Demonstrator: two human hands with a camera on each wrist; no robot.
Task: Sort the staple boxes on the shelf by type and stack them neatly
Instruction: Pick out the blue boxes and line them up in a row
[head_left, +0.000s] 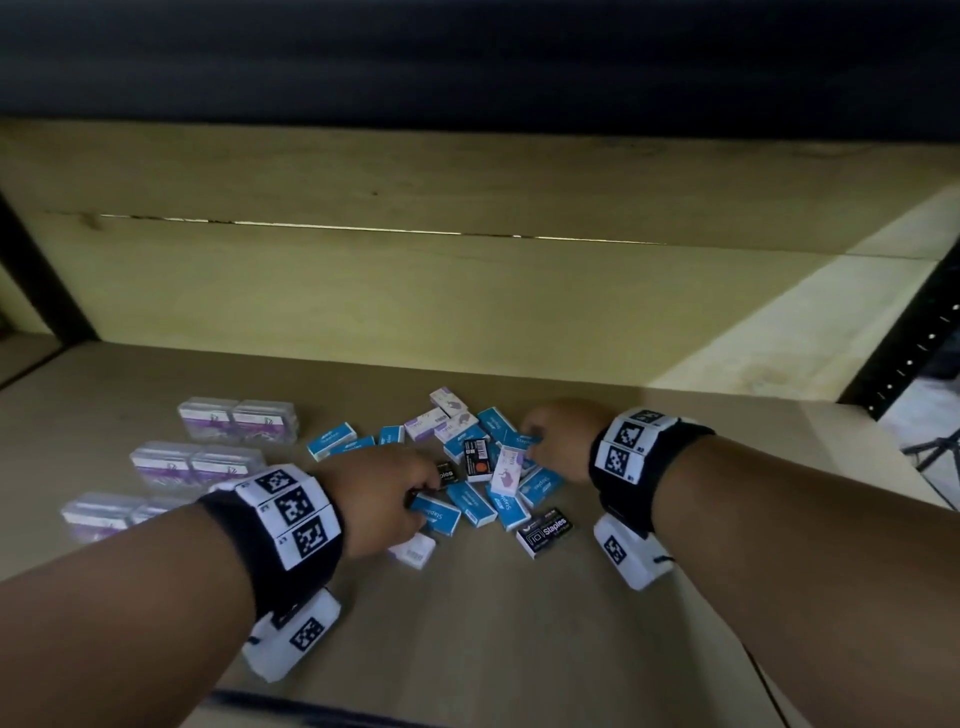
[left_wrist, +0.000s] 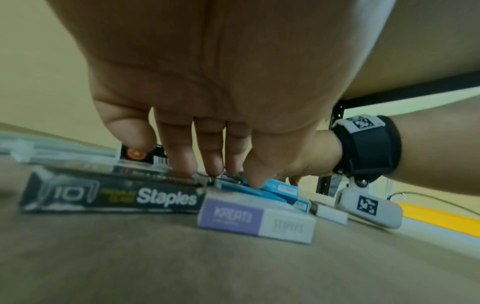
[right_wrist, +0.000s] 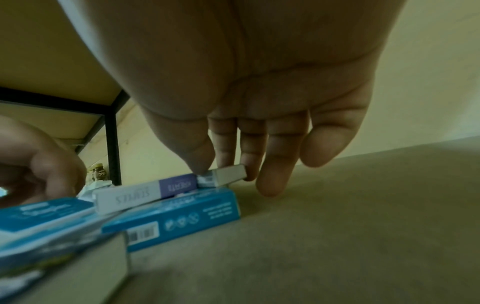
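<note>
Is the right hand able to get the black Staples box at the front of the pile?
Probably yes. The black Staples box lies flat at the pile's near edge with nothing on it, just beside the right wrist. But the right hand is pinching a small box farther back, so it must let go first.

The shelf (head_left: 156, 374) is pale tan wood on a black frame (head_left: 904, 358). Scattered on it are bright blue boxes (head_left: 332, 439) with white lettering, white boxes with lilac panels (head_left: 426, 423), and black boxes (head_left: 544, 531) printed "Staples" in white. Clear cases (head_left: 239, 420) show purple labels. Black wristbands (head_left: 270, 540) carry white tags with black square-code patterns.
</note>
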